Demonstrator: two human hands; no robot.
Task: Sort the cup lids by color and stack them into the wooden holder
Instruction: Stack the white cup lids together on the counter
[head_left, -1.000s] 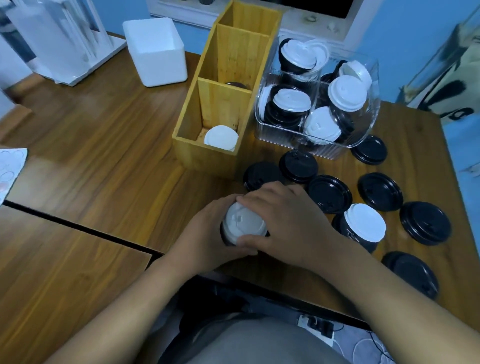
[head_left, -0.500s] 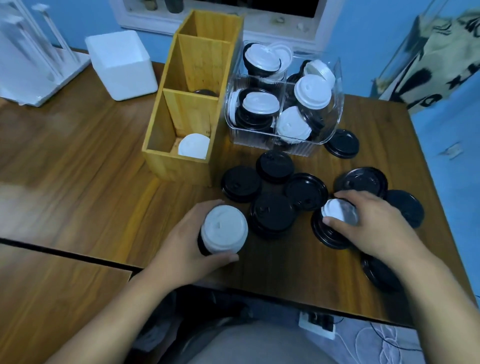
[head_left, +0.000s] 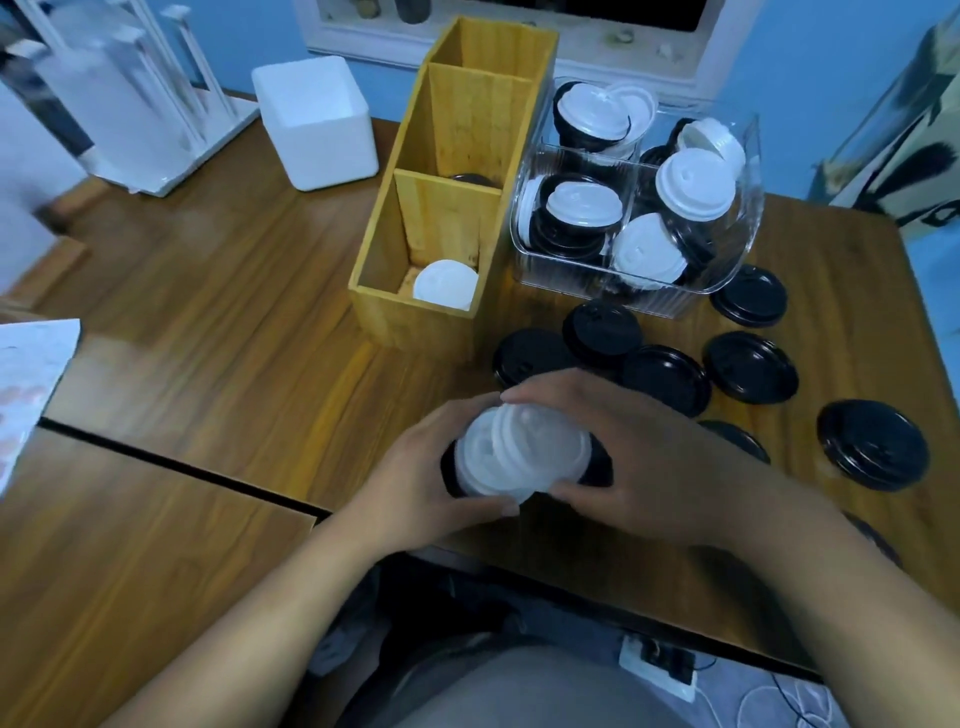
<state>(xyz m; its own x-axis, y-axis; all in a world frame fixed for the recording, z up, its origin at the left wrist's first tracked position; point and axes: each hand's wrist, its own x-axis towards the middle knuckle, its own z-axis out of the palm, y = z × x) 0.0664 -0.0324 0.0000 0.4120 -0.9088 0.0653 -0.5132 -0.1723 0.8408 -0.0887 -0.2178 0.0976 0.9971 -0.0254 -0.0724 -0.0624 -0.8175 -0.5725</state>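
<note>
White lids (head_left: 524, 452): round, domed, matte plastic, nested in a stack; a black rim (head_left: 598, 462) shows beneath. Left hand (head_left: 415, 480) and right hand (head_left: 639, 462) flank the stack, fingers (head_left: 540, 397) curled tight round its edge, over the wood-grain tabletop (head_left: 234, 312) near its front. Holder (head_left: 415, 325): lone lid (head_left: 445, 283) in nearest compartment.

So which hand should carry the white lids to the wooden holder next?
Left, probably. The left hand grips the white lids on the wooden holder side; the right hand must cross over.
</note>
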